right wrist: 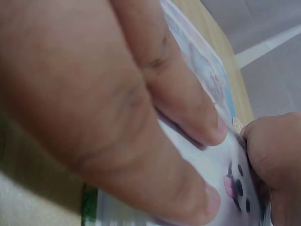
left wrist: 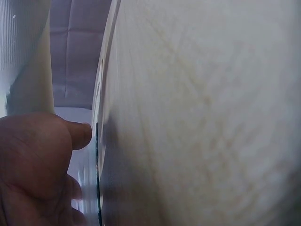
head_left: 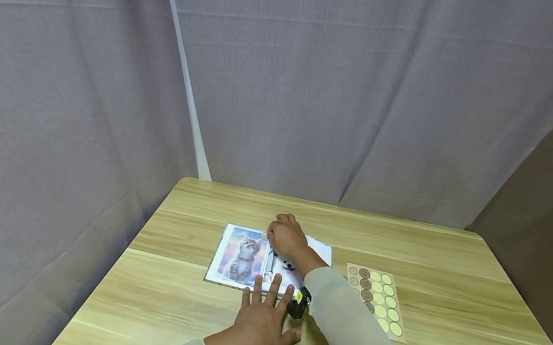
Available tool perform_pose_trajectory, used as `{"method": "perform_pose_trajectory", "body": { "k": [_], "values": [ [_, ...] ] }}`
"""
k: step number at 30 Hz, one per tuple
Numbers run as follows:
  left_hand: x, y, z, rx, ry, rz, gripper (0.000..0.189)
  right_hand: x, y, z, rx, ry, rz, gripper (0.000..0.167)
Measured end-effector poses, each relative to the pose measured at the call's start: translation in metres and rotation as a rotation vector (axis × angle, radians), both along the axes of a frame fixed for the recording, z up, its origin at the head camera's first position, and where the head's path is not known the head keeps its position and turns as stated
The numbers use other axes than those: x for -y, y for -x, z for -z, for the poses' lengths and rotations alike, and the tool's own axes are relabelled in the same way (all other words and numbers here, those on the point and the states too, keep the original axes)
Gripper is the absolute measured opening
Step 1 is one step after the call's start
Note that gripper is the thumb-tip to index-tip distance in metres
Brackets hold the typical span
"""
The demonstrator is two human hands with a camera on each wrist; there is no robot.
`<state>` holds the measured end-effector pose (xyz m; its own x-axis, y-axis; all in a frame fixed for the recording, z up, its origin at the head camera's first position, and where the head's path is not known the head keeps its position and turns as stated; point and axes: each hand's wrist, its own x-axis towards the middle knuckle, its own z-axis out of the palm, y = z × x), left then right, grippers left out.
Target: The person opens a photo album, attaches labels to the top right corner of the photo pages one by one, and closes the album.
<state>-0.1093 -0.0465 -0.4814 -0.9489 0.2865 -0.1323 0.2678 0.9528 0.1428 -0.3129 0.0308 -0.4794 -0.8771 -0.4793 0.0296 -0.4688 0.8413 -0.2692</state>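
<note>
An open photo album [head_left: 214, 276] lies on the table, a kitten picture [head_left: 246, 257] on its left page and a white dog picture [head_left: 289, 266] on the right. My left hand [head_left: 264, 318] rests with spread, straight fingers on the album's lower edge; its fingers [right wrist: 188, 197] cross the dog page in the right wrist view. At the top of the fold, my right hand [head_left: 288, 238] has curled fingers and pinches a small round sticker [head_left: 265, 235]. The sticker's edge also shows beside the right thumb [right wrist: 277, 150]. The hand hides the rest of it.
To the right of the album lies a sticker sheet [head_left: 401, 333] with rows of brown printed rounds and pale yellow circles. Partly over it passes the right sleeve [head_left: 349, 312]. Grey curtains [head_left: 299, 101] hang behind the wooden table [head_left: 158, 286].
</note>
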Motion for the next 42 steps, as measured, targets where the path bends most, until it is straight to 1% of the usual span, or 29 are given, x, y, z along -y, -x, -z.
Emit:
{"method": "perform_pose_trajectory", "body": {
  "k": [4,6,8,10,12,13,16,19,24,26,28,30,34,37,42],
  "values": [
    [-0.001,-0.001,-0.001,-0.013,0.004,-0.003,0.088,-0.002,0.0,0.0,-0.004,-0.013,-0.002,0.036],
    [-0.001,-0.001,0.0,-0.015,0.002,-0.005,0.088,-0.004,0.0,0.001,-0.028,-0.011,-0.023,0.039],
    [-0.002,-0.001,0.0,-0.008,-0.002,-0.007,0.089,-0.006,0.0,0.001,-0.078,-0.003,-0.063,0.036],
    [-0.002,0.0,0.0,0.003,-0.003,-0.006,0.089,-0.007,-0.001,0.0,-0.134,0.0,-0.123,0.03],
    [-0.002,0.0,0.0,0.015,-0.004,-0.004,0.089,-0.008,-0.001,-0.001,-0.181,-0.017,-0.178,0.024],
    [-0.001,0.0,0.0,0.02,-0.003,-0.002,0.09,-0.008,-0.001,-0.001,-0.19,-0.028,-0.199,0.023],
    [0.0,-0.001,-0.001,0.014,0.001,0.0,0.09,-0.007,-0.003,-0.001,-0.174,-0.054,-0.226,0.026],
    [0.0,-0.001,-0.001,-0.003,0.008,0.0,0.09,-0.006,-0.004,0.0,-0.164,-0.086,-0.225,0.028],
    [0.001,-0.001,-0.001,-0.017,0.018,-0.009,0.09,-0.005,-0.006,-0.001,-0.184,-0.178,-0.267,0.03],
    [0.001,-0.001,-0.001,-0.011,0.015,-0.01,0.089,-0.005,-0.009,-0.003,-0.167,-0.215,-0.289,0.031],
    [0.001,-0.001,-0.001,-0.003,0.004,-0.008,0.089,-0.007,-0.012,-0.006,-0.141,-0.231,-0.315,0.033],
    [0.001,-0.001,0.0,0.002,-0.003,-0.002,0.089,-0.011,-0.017,-0.007,-0.122,-0.22,-0.334,0.034],
    [0.0,0.0,0.001,0.004,-0.005,0.008,0.089,-0.023,-0.026,-0.007,-0.118,-0.141,-0.369,0.032],
    [0.001,0.001,0.001,0.004,-0.003,0.015,0.088,-0.034,-0.035,-0.008,-0.139,-0.078,-0.384,0.03],
    [0.002,0.001,0.0,0.012,-0.007,0.015,0.09,-0.056,-0.052,-0.017,-0.2,0.041,-0.371,0.026]
  ]
}}
